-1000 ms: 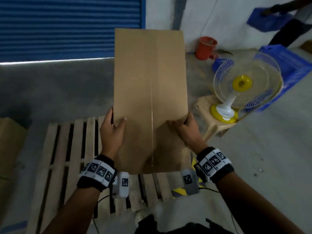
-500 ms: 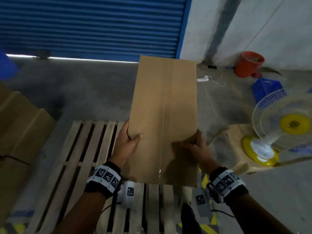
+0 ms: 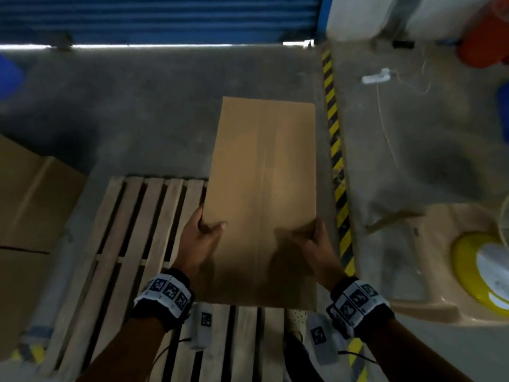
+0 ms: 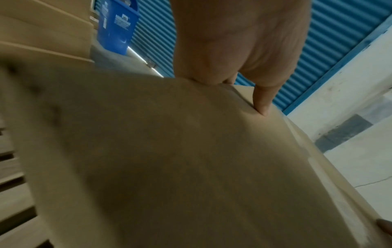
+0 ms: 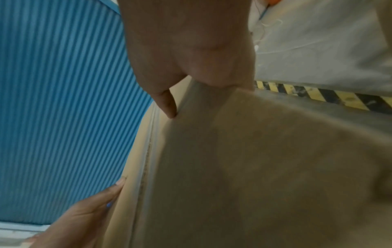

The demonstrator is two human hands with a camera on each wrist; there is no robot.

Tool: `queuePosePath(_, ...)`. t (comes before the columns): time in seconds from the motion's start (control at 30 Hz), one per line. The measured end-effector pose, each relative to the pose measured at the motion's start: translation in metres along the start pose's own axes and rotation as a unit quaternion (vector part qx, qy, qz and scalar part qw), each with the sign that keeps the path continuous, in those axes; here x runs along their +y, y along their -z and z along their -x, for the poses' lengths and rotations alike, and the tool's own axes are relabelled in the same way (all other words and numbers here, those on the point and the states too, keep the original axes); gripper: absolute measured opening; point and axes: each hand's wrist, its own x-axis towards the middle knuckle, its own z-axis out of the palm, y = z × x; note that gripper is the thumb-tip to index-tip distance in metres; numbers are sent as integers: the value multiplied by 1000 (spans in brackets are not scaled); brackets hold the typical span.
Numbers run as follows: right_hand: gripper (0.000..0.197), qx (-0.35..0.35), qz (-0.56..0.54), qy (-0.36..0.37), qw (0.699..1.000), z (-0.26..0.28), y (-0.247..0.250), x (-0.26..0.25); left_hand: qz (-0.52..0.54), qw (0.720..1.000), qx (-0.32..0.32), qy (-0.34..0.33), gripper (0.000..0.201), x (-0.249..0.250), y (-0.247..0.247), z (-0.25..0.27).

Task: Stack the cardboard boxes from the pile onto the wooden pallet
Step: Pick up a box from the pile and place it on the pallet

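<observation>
A long brown cardboard box point(image 3: 261, 199) with a taped centre seam hangs over the right part of the wooden pallet point(image 3: 132, 249). My left hand point(image 3: 202, 238) grips its left edge, thumb on the top face and fingers round the side. On the right edge, my right hand point(image 3: 311, 241) grips the same way. The left wrist view shows my left hand point(image 4: 239, 67) on the box point(image 4: 169, 167) from below. My right hand point(image 5: 191, 67) clasps the box point(image 5: 254, 167) edge in the right wrist view. Whether the box touches the slats is hidden.
More cardboard boxes point(image 3: 30, 205) stand in a pile left of the pallet. A yellow-black floor stripe point(image 3: 336, 150) runs to the right of the box. A fan's yellow base point(image 3: 482, 271) on a beige stool point(image 3: 424, 277), a white power strip point(image 3: 376, 76) and an orange bucket point(image 3: 484, 42) lie further right. A blue shutter point(image 3: 159, 17) closes the back.
Both hands have brought the box down and forward over the pallet's right side, from a raised tilt to nearly flat. My view has swung left and downward.
</observation>
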Motion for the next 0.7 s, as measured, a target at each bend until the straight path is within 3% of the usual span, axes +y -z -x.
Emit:
queuePosePath(0.2,94,-38,-5,1,999,-88,-27,92,-22,999,-25,14,55,-106,-19,-95)
queuePosePath(0.47,90,-74,12,-44,996,-174,-60,233,-65,996,-52,41,55,-249,-45,-189)
queuePosePath(0.7,95,-123,73,-59,988,-213,-83,292,-55,991,-62,108,74,-339,-53,-224)
